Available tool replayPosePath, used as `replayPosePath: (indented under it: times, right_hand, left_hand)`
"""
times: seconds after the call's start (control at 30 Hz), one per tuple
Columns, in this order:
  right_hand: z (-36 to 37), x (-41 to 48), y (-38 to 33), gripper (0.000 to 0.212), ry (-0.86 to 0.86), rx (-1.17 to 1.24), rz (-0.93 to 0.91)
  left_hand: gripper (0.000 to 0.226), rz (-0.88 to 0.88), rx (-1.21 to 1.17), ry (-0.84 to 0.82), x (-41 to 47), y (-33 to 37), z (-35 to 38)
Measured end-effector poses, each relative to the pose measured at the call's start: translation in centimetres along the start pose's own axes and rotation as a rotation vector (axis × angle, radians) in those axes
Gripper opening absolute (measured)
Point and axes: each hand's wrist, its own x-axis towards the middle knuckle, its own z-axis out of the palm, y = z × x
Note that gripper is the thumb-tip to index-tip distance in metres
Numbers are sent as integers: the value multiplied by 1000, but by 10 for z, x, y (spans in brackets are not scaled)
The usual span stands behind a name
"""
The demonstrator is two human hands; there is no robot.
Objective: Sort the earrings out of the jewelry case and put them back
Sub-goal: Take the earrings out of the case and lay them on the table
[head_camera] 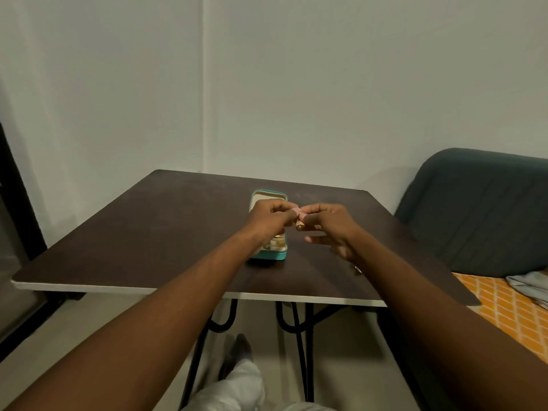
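Note:
An open teal jewelry case point(280, 256) lies in the middle of the dark brown table point(148, 226), its lid point(268, 194) flat toward the wall. Small gold and pale pieces show in its near compartment. A little above the case my left hand point(269, 216) and my right hand point(329, 223) meet fingertip to fingertip. Between them they pinch a small gold dangling earring point(300, 223), which hangs below the fingertips. My right hand's lower fingers are spread loosely. My left hand covers most of the case's inside.
A small shiny piece point(358, 269) lies on the table under my right forearm. A dark green chair back point(474, 209) stands at the right, with an orange patterned cloth point(504, 307) below it. A wall runs behind the table.

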Motion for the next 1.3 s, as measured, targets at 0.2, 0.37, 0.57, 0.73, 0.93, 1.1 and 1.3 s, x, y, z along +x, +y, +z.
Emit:
replayPosePath:
  times: [0.2, 0.37, 0.57, 0.73, 0.93, 1.1, 1.3]
  right_hand:
    - [-46, -20, 7, 19, 45, 6, -8]
    - [-86, -37, 20, 17, 87, -52, -10]
    - [-120, -51, 52, 19, 124, -97, 0]
    - [-130, -50, 75, 16, 193, -252, -79]
    - [-124, -37, 99, 14, 285, -520, -224]
    - [-120, -28, 113, 17, 298, -596, -257]
    - [-115, -25, 117, 19, 281, -608, -260]
  left_hand:
    - [9, -18, 37, -78, 0, 9, 42]
    - [14, -75, 33, -149, -3, 11, 91]
    - [13, -187, 52, -199, -2, -5, 142]
    - [12, -186, 120, -221, 6, -16, 158]
    - [10, -88, 263, -230, 28, -26, 161]
    - [10, -49, 370, -240, 37, -35, 161]
    - [9, -34, 422, -230, 42, -44, 158]
